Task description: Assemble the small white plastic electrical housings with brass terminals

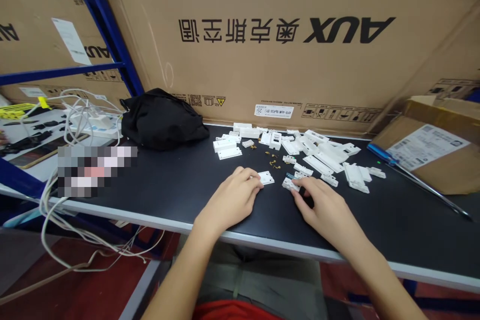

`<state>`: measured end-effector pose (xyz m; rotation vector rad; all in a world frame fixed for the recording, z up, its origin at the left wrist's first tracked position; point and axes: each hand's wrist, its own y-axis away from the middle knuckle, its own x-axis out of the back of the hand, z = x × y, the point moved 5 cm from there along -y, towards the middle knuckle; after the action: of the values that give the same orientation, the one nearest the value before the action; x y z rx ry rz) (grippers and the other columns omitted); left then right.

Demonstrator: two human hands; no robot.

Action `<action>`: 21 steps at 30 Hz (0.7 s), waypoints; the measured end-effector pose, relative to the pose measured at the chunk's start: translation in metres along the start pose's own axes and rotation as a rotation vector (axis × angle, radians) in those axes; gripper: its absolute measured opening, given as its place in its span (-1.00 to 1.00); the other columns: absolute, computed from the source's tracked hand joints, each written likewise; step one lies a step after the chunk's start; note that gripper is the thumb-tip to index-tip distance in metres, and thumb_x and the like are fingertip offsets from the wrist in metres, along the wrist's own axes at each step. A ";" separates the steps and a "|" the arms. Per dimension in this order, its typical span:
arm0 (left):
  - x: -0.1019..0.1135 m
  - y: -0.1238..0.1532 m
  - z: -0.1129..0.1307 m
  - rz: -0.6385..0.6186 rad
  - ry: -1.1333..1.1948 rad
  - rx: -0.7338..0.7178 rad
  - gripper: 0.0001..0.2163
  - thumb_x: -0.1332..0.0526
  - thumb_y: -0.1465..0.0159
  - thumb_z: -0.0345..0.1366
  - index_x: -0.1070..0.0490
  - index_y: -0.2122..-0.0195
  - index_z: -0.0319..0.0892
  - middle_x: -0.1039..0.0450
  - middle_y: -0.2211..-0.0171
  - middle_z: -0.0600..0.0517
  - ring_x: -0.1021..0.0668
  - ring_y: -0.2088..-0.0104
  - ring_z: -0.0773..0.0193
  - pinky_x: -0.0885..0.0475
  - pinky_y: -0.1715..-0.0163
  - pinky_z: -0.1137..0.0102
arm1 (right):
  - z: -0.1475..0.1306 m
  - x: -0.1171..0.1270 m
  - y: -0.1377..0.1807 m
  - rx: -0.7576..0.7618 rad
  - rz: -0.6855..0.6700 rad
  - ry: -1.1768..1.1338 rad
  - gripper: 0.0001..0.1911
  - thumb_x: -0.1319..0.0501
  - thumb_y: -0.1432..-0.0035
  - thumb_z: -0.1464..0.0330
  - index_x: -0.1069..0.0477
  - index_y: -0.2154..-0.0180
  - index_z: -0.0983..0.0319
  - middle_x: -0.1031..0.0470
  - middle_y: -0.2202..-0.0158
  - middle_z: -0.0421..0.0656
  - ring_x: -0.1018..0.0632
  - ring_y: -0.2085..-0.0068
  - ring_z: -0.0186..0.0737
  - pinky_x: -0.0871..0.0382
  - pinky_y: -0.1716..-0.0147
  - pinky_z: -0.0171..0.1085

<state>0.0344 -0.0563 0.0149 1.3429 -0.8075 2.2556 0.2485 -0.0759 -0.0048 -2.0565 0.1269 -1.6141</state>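
White plastic parts (318, 156) are found scattered over a black-topped workbench (168, 185), most of them heaped toward the back and right. Small brass screws (272, 159) are strewn among them.

The left hand (232, 200) is held over the bench, its fingers pressed loosely together and curled, with the fingertips (251, 178) touching a white plastic plate (266, 177). Whether the plate is gripped cannot be told. That plate lies flat, in front of the main scatter and between the two hands.

The right hand (324, 205) is held just beside it, its fingers curled around the end of a white plastic piece (290, 184). Whether the piece is pinched cannot be told, as the grip is partly hidden. A dark object (306, 199) is seen beneath the fingers, but its kind cannot be made out.

A blue-handled screwdriver (380, 154) is laid at the bench's right end, beside an open cardboard box (427, 147). A black cloth bag (163, 120) and a tangle of white cables (77, 115) are placed to the left. A large printed carton (285, 30) is stood behind the bench, against a blue steel rack (101, 25).
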 end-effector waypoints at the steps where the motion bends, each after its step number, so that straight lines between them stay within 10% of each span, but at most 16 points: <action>1: -0.002 0.004 -0.001 0.046 0.014 0.024 -0.79 -0.08 -0.49 -0.35 -0.50 0.01 -0.12 -0.43 -0.09 -0.06 -0.44 -0.09 0.09 -0.49 -0.10 0.20 | -0.001 0.001 0.000 -0.002 -0.006 0.004 -0.80 -0.10 -0.40 0.30 -0.44 0.07 0.22 -0.59 0.13 -0.02 -0.62 0.24 -0.05 -0.49 0.24 -0.14; 21: -0.005 0.023 0.002 0.031 0.048 0.021 -0.84 -0.06 -0.49 -0.34 -0.41 0.03 -0.10 -0.46 0.09 -0.02 -0.49 0.09 0.11 -0.47 0.07 0.19 | 0.001 0.003 0.005 -0.112 -0.040 -0.013 -0.71 -0.13 -0.38 0.21 -0.39 -0.03 0.21 -0.56 0.12 -0.03 -0.59 0.26 -0.08 -0.45 0.31 -0.15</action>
<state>0.0241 -0.0752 0.0044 1.2890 -0.7953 2.3168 0.2519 -0.0808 -0.0050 -2.1669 0.1763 -1.6514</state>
